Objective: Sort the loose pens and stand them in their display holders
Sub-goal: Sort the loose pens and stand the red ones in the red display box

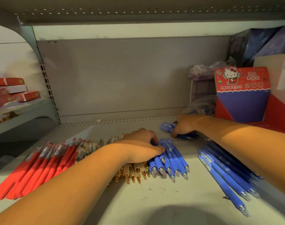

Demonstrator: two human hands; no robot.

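Loose pens lie in rows on the shelf board (138, 197): red pens (36, 166) at left, white pens with gold tips (133, 172) in the middle, then a small group of blue pens (169, 161). My left hand (141, 146) rests on the white and blue pens, its fingers curled over the blue ones' top ends. Further back, my right hand (185, 125) grips a bundle of blue pens (167, 127) lying on the shelf. More blue pens (226, 174) lie at right. A red and blue Hello Kitty display holder (242, 98) stands at back right.
Red flat boxes (12, 91) are stacked on the neighbouring shelf at left. Purple bagged goods (206, 72) and a checked box (201, 91) sit behind the holder. A grey back panel (122, 75) closes the shelf, with another shelf overhead.
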